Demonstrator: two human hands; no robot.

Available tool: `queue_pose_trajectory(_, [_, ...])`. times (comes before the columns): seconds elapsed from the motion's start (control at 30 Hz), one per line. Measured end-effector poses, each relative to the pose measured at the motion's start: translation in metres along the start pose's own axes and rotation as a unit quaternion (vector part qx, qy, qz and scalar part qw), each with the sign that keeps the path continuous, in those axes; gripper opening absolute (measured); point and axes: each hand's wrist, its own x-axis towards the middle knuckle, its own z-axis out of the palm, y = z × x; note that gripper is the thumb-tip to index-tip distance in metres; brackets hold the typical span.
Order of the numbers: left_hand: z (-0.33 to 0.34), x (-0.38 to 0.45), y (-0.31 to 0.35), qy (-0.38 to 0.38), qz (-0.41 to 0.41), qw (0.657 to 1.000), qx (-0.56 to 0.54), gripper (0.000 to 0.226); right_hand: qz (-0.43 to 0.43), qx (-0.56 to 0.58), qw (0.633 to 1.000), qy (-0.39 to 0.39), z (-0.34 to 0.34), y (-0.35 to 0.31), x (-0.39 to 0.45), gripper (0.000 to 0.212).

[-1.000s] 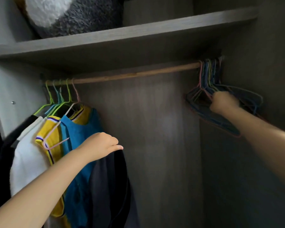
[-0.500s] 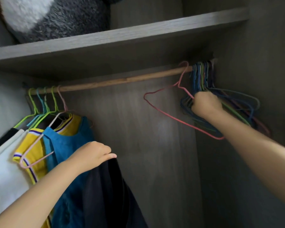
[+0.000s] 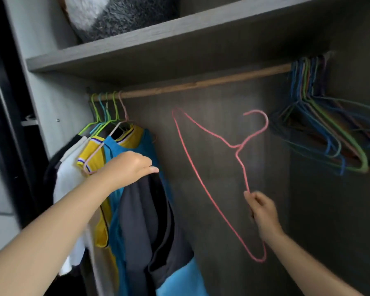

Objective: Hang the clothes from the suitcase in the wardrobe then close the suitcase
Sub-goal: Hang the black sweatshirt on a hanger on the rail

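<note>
At nine o'clock our left hand [image 3: 126, 167] grips hung clothes [image 3: 115, 189]; right hand [image 3: 262, 208] pinches a freed pink wire hanger [image 3: 203, 184]. More hanging remains; suitcase unseen.

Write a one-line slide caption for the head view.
Right hand holds a pink hanger off the rail; left hand grips the hung clothes.

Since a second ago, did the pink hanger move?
Yes. The pink hanger came off the rail, away from the bunch of hangers, down and leftward; the right hand holds it.

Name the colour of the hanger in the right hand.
Pink hanger, held by the right hand; head view.
</note>
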Motion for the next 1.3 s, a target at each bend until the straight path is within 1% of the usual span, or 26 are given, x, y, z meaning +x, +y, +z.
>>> queue_pose_trajectory(0.03, [-0.005,-0.005,0.001,-0.004,-0.008,1.0,0.013,0.048,0.048,0.041,0.998,-0.013,0.002,0.013,-0.003,0.044])
queue_pose_trajectory(0.1, [-0.015,-0.019,0.005,-0.019,-0.031,0.999,0.035,0.048,0.139,0.133,0.978,-0.079,0.01,0.018,-0.005,0.033])
queue_pose_trajectory(0.13, [-0.017,-0.027,0.006,-0.022,-0.041,0.998,0.04,0.048,0.17,0.16,0.966,-0.108,0.015,0.016,-0.002,0.027])
queue_pose_trajectory(0.17, [-0.02,-0.033,0.008,-0.028,-0.04,0.998,0.045,0.048,0.182,0.158,0.962,-0.128,0.019,0.012,0.003,0.022])
queue_pose_trajectory(0.2, [-0.022,-0.045,0.012,-0.039,-0.047,0.997,0.05,0.047,0.171,0.093,0.969,-0.153,0.024,0.011,0.001,0.019])
queue_pose_trajectory(0.23, [-0.024,-0.054,0.014,-0.047,-0.054,0.996,0.048,0.047,0.137,0.008,0.975,-0.175,0.027,0.01,0.0,0.017])
queue_pose_trajectory(0.27, [-0.025,-0.066,0.014,-0.051,-0.064,0.996,0.043,0.047,0.078,-0.075,0.975,-0.195,0.031,0.011,-0.003,0.017])
queue_pose_trajectory(0.3, [-0.027,-0.075,0.015,-0.057,-0.07,0.995,0.045,0.046,0.006,-0.13,0.969,-0.21,0.034,0.009,-0.009,0.019])
queue_pose_trajectory(0.33, [-0.027,-0.084,0.016,-0.057,-0.07,0.995,0.053,0.045,-0.052,-0.15,0.962,-0.221,0.036,0.005,-0.013,0.021])
queue_pose_trajectory(0.4, [-0.027,-0.105,0.021,-0.071,-0.083,0.991,0.072,0.043,-0.09,-0.137,0.951,-0.262,0.041,-0.009,-0.026,0.02])
queue_pose_trajectory(0.43, [-0.028,-0.11,0.026,-0.083,-0.087,0.988,0.094,0.043,-0.085,-0.124,0.945,-0.291,0.043,-0.018,-0.029,0.022])
queue_pose_trajectory(0.5, [-0.031,-0.122,0.032,-0.11,-0.09,0.976,0.163,0.042,-0.007,-0.04,0.936,-0.351,0.046,-0.033,-0.035,0.035])
queue_pose_trajectory(0.53, [-0.032,-0.126,0.034,-0.119,-0.088,0.97,0.194,0.044,0.026,-0.01,0.932,-0.361,0.047,-0.04,-0.036,0.037])
queue_pose_trajectory(0.57, [-0.032,-0.137,0.038,-0.13,-0.092,0.963,0.218,0.046,0.033,-0.007,0.931,-0.364,0.046,-0.045,-0.041,0.036])
queue_pose_trajectory(0.6, [-0.034,-0.143,0.037,-0.13,-0.092,0.959,0.233,0.049,0.01,-0.026,0.935,-0.354,0.044,-0.05,-0.042,0.036])
queue_pose_trajectory(0.7, [-0.037,-0.164,0.033,-0.102,-0.06,0.965,0.236,0.063,-0.073,-0.076,0.935,-0.338,0.038,-0.064,-0.046,0.042])
queue_pose_trajectory(0.77, [-0.037,-0.172,0.028,-0.071,-0.039,0.972,0.219,0.065,-0.098,-0.067,0.925,-0.361,0.035,-0.073,-0.042,0.037])
queue_pose_trajectory(0.8, [-0.038,-0.176,0.025,-0.033,-0.007,0.978,0.206,0.063,-0.108,-0.069,0.917,-0.378,0.034,-0.077,-0.04,0.035])
queue_pose_trajectory(0.87, [-0.041,-0.18,0.014,0.069,0.068,0.969,0.228,0.063,-0.132,-0.095,0.894,-0.418,0.033,-0.089,-0.033,0.034])
queue_pose_trajectory(0.9, [-0.046,-0.182,0.011,0.112,0.087,0.96,0.242,0.064,-0.144,-0.106,0.882,-0.437,0.033,-0.094,-0.03,0.035])
queue_pose_trajectory(0.93, [-0.049,-0.184,0.006,0.137,0.095,0.957,0.239,0.068,-0.153,-0.108,0.871,-0.454,0.034,-0.099,-0.028,0.034])
queue_pose_trajectory(1.0, [-0.053,-0.185,0.002,0.154,0.112,0.957,0.218,0.073,-0.159,-0.093,0.855,-0.485,0.036,-0.109,-0.027,0.03])
queue_pose_trajectory(1.07, [-0.056,-0.185,-0.004,0.169,0.131,0.955,0.206,0.074,-0.162,-0.085,0.851,-0.492,0.04,-0.114,-0.02,0.053])
queue_pose_trajectory(1.13, [-0.058,-0.188,-0.006,0.175,0.136,0.956,0.193,0.074,-0.174,-0.083,0.856,-0.48,0.04,-0.12,-0.012,0.064])
queue_pose_trajectory(1.23, [-0.057,-0.195,-0.01,0.177,0.148,0.958,0.172,0.072,-0.172,-0.085,0.855,-0.483,0.043,-0.129,-0.008,0.067])
queue_pose_trajectory(1.3, [-0.055,-0.195,-0.006,0.177,0.17,0.959,0.145,0.07,-0.163,-0.099,0.84,-0.508,0.049,-0.132,-0.017,0.062])
